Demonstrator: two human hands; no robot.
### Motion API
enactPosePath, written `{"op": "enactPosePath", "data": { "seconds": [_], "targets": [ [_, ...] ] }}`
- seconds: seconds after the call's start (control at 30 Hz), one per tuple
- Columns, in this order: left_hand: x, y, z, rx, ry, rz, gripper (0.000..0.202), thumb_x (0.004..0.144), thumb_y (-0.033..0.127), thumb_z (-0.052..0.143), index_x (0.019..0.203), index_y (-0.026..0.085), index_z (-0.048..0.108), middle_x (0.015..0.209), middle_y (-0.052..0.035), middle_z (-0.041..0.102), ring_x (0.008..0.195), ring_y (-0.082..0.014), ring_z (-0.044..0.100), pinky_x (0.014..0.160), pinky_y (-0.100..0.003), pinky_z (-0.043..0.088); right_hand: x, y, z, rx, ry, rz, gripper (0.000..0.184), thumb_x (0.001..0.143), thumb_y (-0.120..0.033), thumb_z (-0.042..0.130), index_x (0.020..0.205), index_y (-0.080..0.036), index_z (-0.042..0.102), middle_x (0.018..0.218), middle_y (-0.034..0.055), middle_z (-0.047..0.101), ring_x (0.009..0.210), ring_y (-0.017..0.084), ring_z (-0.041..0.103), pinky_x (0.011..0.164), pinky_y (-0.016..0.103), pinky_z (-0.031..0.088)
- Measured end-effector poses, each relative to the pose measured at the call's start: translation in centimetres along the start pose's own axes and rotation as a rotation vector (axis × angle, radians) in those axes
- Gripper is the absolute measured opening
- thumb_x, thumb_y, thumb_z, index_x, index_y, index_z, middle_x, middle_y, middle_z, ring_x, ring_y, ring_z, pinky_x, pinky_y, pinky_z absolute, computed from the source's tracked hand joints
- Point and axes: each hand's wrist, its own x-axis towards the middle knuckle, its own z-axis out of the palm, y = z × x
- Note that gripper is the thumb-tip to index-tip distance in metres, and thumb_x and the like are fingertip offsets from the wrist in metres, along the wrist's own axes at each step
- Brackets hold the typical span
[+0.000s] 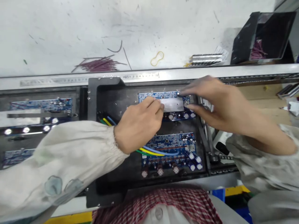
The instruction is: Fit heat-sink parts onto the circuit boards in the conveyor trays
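A black carrier tray [109, 93] lies in front of me with two blue circuit boards in it. On the far board [149, 95] sits a flat silver metal plate [173, 105]. My left hand [137, 124] is closed, its fingertips pinching the plate's left end. My right hand [210, 96] reaches over the plate's right end, fingers curled and blurred at its top right corner. The near board [170, 149] carries several capacitors, and yellow, green and blue wires [154, 151] run onto it from under my left wrist.
Another tray with blue boards [39, 105] sits at the left on the conveyor. Beyond the rail lie a bundle of purple ties [98, 64], a yellow rubber band [157, 58], metal strips [205, 59] and a black bin [263, 37].
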Motion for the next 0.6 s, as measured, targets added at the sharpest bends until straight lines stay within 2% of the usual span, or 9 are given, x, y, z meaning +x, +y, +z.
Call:
{"op": "enactPosePath", "data": {
  "seconds": [0.07, 0.13, 0.23, 0.33, 0.47, 0.6],
  "targets": [
    [-0.1, -0.1, 0.0, 0.027, 0.018, -0.003, 0.036, 0.086, 0.005, 0.033, 0.105, 0.004, 0.063, 0.099, -0.0140, 0.063, 0.094, -0.0251, 0.057, 0.065, -0.033, 0.051, -1.2, -0.2, -0.1, -0.070, 0.042, 0.063, 0.030, 0.092, -0.032, 0.046, 0.095, -0.011, 0.068, 0.097, 0.0160, 0.059, 0.094, 0.027, 0.051, 0.083, 0.045, 0.045],
    [0.0, -0.1, -0.1, 0.054, 0.052, -0.008, 0.036, 0.088, 0.007, 0.031, 0.103, 0.005, 0.064, 0.096, -0.0127, 0.062, 0.093, -0.0238, 0.056, 0.062, -0.031, 0.049, -2.0, -0.4, 0.7, -0.140, 0.076, 0.081, 0.036, 0.091, -0.039, 0.048, 0.085, -0.012, 0.070, 0.096, 0.0171, 0.057, 0.095, 0.030, 0.049, 0.081, 0.048, 0.044],
    [-0.1, -0.1, 0.0, 0.081, 0.135, -0.009, 0.036, 0.089, 0.007, 0.031, 0.100, 0.006, 0.065, 0.091, -0.0108, 0.060, 0.089, -0.0219, 0.056, 0.059, -0.028, 0.047, -2.3, -0.5, 2.2, -0.163, 0.116, 0.079, 0.043, 0.088, -0.048, 0.050, 0.084, -0.011, 0.071, 0.098, 0.0177, 0.056, 0.100, 0.032, 0.047, 0.083, 0.051, 0.043],
    [-0.4, 0.0, 0.4, 0.073, 0.183, -0.003, 0.035, 0.088, 0.005, 0.032, 0.103, 0.005, 0.064, 0.086, -0.0099, 0.061, 0.086, -0.0219, 0.057, 0.061, -0.029, 0.049, -2.1, -0.5, 3.0, -0.145, 0.105, 0.082, 0.046, 0.086, -0.051, 0.052, 0.084, -0.010, 0.072, 0.101, 0.0182, 0.056, 0.105, 0.034, 0.045, 0.086, 0.051, 0.042],
    [-0.9, 0.1, 0.8, 0.039, 0.188, -0.016, 0.038, 0.085, 0.004, 0.036, 0.114, 0.007, 0.060, 0.094, -0.0106, 0.065, 0.089, -0.0230, 0.058, 0.063, -0.032, 0.052, -2.2, -0.5, 3.1, -0.150, 0.105, 0.074, 0.045, 0.086, -0.051, 0.053, 0.082, -0.011, 0.071, 0.103, 0.0184, 0.056, 0.107, 0.034, 0.044, 0.086, 0.050, 0.042],
    [-1.1, -0.1, 1.2, 0.020, 0.208, -0.002, 0.036, 0.085, 0.005, 0.038, 0.113, 0.009, 0.060, 0.103, -0.0084, 0.066, 0.092, -0.0216, 0.059, 0.058, -0.030, 0.051, -2.2, -0.4, 3.4, -0.148, 0.114, 0.070, 0.042, 0.085, -0.050, 0.054, 0.081, -0.011, 0.071, 0.104, 0.0181, 0.056, 0.107, 0.035, 0.044, 0.087, 0.052, 0.042]
  ]
}}
